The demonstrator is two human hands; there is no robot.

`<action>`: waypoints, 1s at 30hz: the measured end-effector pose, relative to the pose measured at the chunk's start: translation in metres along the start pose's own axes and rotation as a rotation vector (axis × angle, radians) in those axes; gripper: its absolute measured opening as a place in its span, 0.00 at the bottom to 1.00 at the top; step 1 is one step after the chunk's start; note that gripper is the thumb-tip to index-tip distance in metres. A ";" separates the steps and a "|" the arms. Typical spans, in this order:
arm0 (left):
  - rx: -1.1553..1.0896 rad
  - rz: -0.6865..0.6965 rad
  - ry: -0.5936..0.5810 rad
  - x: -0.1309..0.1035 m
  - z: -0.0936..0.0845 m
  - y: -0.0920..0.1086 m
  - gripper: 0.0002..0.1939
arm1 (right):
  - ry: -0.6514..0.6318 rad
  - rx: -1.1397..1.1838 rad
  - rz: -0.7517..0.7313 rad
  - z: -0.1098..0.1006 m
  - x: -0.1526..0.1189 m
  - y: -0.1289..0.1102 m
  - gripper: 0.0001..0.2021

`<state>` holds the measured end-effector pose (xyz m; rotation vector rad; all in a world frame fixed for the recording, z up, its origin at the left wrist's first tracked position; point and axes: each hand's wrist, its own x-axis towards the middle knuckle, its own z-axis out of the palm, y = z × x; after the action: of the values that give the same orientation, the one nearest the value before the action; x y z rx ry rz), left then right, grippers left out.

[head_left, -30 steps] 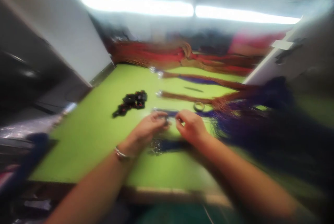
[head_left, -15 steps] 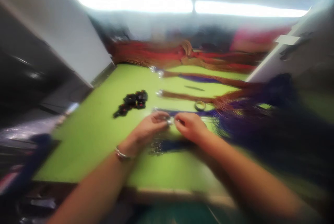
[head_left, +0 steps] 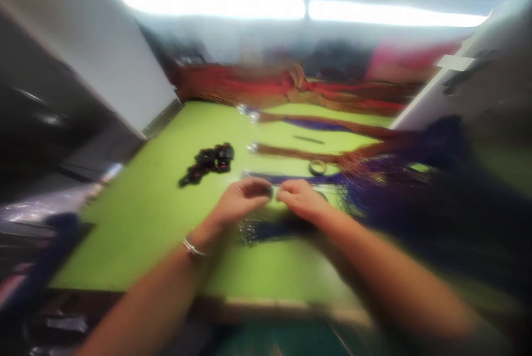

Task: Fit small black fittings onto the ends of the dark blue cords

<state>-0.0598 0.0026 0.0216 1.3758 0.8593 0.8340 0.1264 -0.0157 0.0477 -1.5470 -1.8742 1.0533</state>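
Over the green tabletop (head_left: pixel 137 223) my two hands are almost fingertip to fingertip. My left hand (head_left: pixel 241 196), with a bracelet at the wrist, has thumb and fingers curled round a small dark piece (head_left: pixel 268 192), too blurred to name. My right hand (head_left: pixel 301 198) is closed in a pinch facing it; whatever lies between its fingertips is hidden or too small to make out. Just beyond the hands runs a bundle of blue wires (head_left: pixel 299 179). Another dark blue wire bundle (head_left: pixel 272 230), with small shiny ends, lies nearer to me, partly under my right hand.
Black connector-like pieces (head_left: pixel 210 161) are heaped on the left. Brown wire bundles (head_left: pixel 299 151), a slim dark tool (head_left: pixel 308 139) and a tape roll (head_left: pixel 317 167) lie beyond my hands. A blue wire mass (head_left: pixel 415 212) covers the right. Red and brown wires (head_left: pixel 236 82) line the back.
A whitish shiny bit seen between my fingertips before no longer shows clearly; a dark piece shows at my left fingertips instead. Both hands stay in nearly the same place.
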 end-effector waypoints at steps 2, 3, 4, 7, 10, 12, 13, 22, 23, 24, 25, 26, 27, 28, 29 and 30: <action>0.024 0.036 -0.013 0.000 0.002 -0.002 0.16 | -0.009 -0.004 0.003 0.000 0.000 -0.001 0.09; 0.027 0.044 -0.019 0.000 0.003 -0.002 0.16 | -0.015 -0.007 -0.002 0.001 0.000 -0.001 0.09; 0.027 0.045 -0.021 0.000 0.004 -0.003 0.16 | -0.014 -0.008 -0.009 0.001 0.000 -0.002 0.09; 0.022 0.015 -0.007 0.001 0.005 -0.006 0.16 | 0.024 0.008 0.009 0.001 -0.002 -0.003 0.09; 0.011 -0.026 0.014 0.001 0.005 -0.007 0.17 | 0.073 0.030 0.070 0.001 -0.005 -0.003 0.07; 0.012 -0.036 0.018 0.002 0.005 -0.008 0.17 | 0.085 0.013 0.074 0.001 -0.006 -0.003 0.06; 0.016 -0.034 0.019 0.002 0.005 -0.008 0.17 | 0.090 -0.007 0.060 0.002 -0.006 -0.003 0.06; 0.061 -0.028 -0.020 0.002 0.009 -0.013 0.15 | 0.148 -0.186 -0.004 0.012 -0.006 0.000 0.06; 0.057 -0.034 -0.016 0.003 0.010 -0.013 0.15 | 0.150 -0.190 -0.009 0.012 -0.006 0.000 0.07; 0.044 -0.039 -0.011 0.003 0.010 -0.012 0.15 | 0.145 -0.184 -0.018 0.010 -0.007 -0.001 0.07; 0.024 -0.043 -0.001 0.002 0.009 -0.011 0.15 | 0.133 -0.170 -0.031 0.007 -0.006 -0.002 0.07; 0.003 -0.046 0.015 0.002 0.009 -0.009 0.16 | 0.120 -0.159 -0.046 0.003 -0.005 -0.004 0.07; -0.017 -0.047 0.037 0.002 0.008 -0.007 0.17 | 0.111 -0.157 -0.060 -0.003 -0.003 -0.005 0.07; -0.031 -0.048 0.059 0.002 0.008 -0.005 0.17 | 0.109 -0.174 -0.072 -0.011 0.001 -0.007 0.07; -0.042 -0.049 0.079 0.001 0.008 -0.003 0.17 | 0.117 -0.216 -0.076 -0.019 0.007 -0.008 0.07; -0.052 -0.051 0.089 0.000 0.008 0.000 0.17 | 0.132 -0.288 -0.073 -0.027 0.014 -0.008 0.08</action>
<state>-0.0527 -0.0008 0.0213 1.2742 0.9320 0.8773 0.1393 0.0042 0.0686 -1.6454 -2.0392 0.6535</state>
